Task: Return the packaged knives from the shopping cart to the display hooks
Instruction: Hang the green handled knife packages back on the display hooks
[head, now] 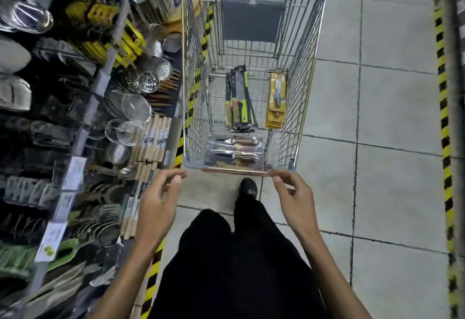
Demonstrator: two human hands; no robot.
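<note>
Left hand point(157, 199) and right hand point(293, 196) are being held loose, empty; clear-packed knives point(234, 150) just beyond fingertips — likely stiff, slick; best pinched at card edge.

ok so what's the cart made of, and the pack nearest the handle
The cart looks like bare metal wire, silvery and glossy, welded in an open grid. The nearest pack seems clear glossy plastic: it glints, and dark blades and brownish handles show through. Blur leaves detail open.
</note>
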